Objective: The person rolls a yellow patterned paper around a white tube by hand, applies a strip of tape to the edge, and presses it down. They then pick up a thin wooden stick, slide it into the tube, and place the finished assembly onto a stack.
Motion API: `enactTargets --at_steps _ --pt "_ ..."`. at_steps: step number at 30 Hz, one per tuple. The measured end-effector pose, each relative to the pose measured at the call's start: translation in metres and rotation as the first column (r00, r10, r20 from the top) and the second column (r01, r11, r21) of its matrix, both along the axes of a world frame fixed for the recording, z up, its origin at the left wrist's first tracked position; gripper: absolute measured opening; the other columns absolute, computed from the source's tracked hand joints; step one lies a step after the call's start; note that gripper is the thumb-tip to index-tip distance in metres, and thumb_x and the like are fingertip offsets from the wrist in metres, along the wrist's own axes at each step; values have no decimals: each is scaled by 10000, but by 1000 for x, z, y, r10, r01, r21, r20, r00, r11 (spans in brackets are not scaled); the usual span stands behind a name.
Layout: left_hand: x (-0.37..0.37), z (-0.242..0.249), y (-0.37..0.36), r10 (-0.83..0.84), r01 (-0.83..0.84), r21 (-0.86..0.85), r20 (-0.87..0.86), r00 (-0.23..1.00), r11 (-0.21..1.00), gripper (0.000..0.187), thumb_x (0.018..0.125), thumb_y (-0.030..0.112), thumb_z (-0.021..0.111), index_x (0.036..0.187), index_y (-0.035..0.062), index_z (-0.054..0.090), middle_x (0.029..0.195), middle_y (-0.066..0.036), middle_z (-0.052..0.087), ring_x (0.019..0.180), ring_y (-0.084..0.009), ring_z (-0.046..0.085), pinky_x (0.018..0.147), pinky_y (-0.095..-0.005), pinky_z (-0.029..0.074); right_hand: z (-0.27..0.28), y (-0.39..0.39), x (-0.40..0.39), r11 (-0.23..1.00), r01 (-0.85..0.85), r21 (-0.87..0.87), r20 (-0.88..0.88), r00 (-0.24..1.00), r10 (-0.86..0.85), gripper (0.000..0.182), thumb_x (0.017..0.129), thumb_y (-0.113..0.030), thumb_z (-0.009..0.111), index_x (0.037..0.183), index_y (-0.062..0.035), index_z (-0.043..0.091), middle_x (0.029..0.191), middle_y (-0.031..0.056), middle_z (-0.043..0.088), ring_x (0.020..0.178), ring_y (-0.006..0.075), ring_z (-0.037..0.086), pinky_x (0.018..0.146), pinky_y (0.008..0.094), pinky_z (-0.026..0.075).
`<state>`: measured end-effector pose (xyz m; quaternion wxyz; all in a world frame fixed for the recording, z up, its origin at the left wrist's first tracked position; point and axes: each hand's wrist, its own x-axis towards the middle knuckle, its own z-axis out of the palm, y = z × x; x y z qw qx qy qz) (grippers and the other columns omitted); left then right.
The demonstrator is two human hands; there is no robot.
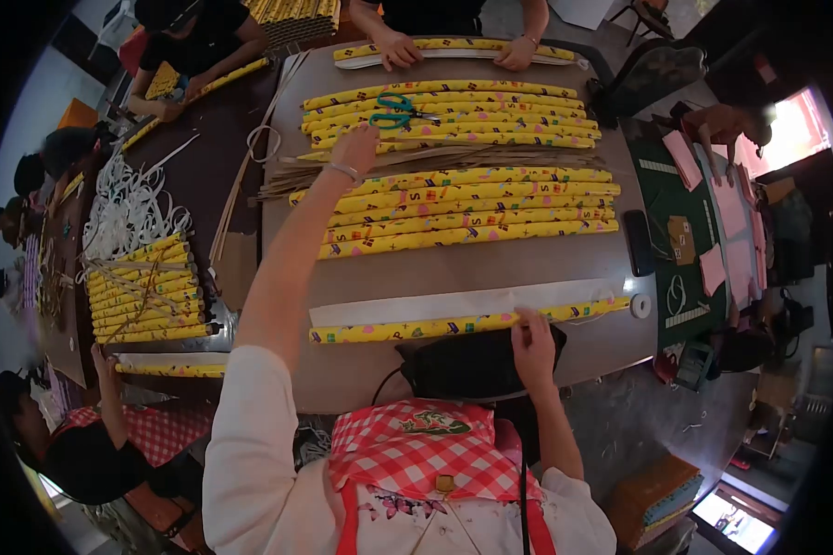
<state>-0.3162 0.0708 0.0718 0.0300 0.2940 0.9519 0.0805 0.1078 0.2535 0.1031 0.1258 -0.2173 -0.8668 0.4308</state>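
Left hand (356, 148) is stretched far across the table (453, 268), fingers loosely spread, holding nothing; its tips lie at the near edge of the far stack of yellow rolls (449, 116), just beside the green scissors (393, 111) that rest on top of that stack. Right hand (532, 338) presses flat on the near roll (416, 327) — fingers together, bearing down on it rather than clasped round it.

The near roll lies along the table edge closest to the person, partly wrapped in yellow printed paper, with a white strip (463, 302) of paper touching its far side. A small roll of tape (640, 306) sits at its right end.

Handling, as judged: the roll looks long, thin and light, stiff along its length; the paper skin is smooth and likely to slip or unwind, also easy to crease. Best held near the middle with a flat palm, or at both ends.

Surface: brown table, smooth, crowded — a second stack of rolls (467, 208) in the middle, a bundle of thin bare sticks (407, 162) between the stacks.

Room: other people work at the same table and at a side table to the left, where more finished rolls (148, 291) and white cord (130, 208) lie.
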Motion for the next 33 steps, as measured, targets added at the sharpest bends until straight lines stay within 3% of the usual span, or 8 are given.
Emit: enactTargets --at_steps 5,6,10,13,15,16,19,33 --pt "82 57 -45 -99 177 436 -196 976 882 158 890 201 506 840 63 564 679 -113 592 598 -282 583 537 -405 452 -31 74 -120 972 -31 232 -19 999 37 349 926 -197 510 1265 -116 502 772 107 562 640 230 526 582 368 443" --pt "116 74 -53 -134 129 435 -21 991 891 152 879 193 520 840 58 579 685 -116 595 610 -281 587 551 -394 459 -24 86 -150 989 -49 140 283 959 7 415 921 -190 504 1327 -141 436 757 106 575 648 238 547 577 387 453" --pt "252 87 -101 -406 138 593 347 845 793 106 846 128 597 893 42 637 750 -96 628 600 -216 578 579 -316 470 -42 101 -213 883 -113 456 518 841 -160 505 924 -192 471 1398 -113 314 891 182 575 650 254 573 532 391 487" --pt "308 72 -130 -453 187 594 337 825 783 112 820 114 628 910 49 643 775 -102 632 605 -221 589 609 -322 485 -27 55 -219 900 -100 424 94 993 67 426 938 -210 479 1324 -42 412 963 165 578 714 215 600 471 335 458" --pt "326 74 -142 -381 128 569 351 856 812 115 812 115 640 907 50 647 775 -103 633 609 -224 600 618 -318 494 31 -35 -172 881 -413 231 -279 839 467 244 925 -214 528 1121 -86 599 956 107 596 816 260 619 644 361 494" --pt "332 75 -144 -328 85 541 370 869 837 119 804 116 652 904 51 651 775 -105 634 614 -227 611 627 -314 502 22 -63 -149 678 -661 321 -278 619 735 218 903 -203 560 1094 -109 609 1025 108 594 904 270 617 747 353 488" --pt "333 82 -156 -156 -53 596 294 943 801 118 793 101 670 902 55 665 776 -102 645 630 -214 631 611 -293 505 71 -138 -69 559 -823 -100 39 558 829 223 917 -252 511 1035 -85 602 1036 95 627 1001 283 577 840 346 463" --pt "311 65 -178 -155 -39 590 275 949 806 134 797 187 673 870 73 673 784 -93 639 689 -250 617 613 -320 486 145 -75 13 648 -563 513 422 823 381 212 847 -291 600 886 -93 665 820 73 658 726 284 632 624 362 500"
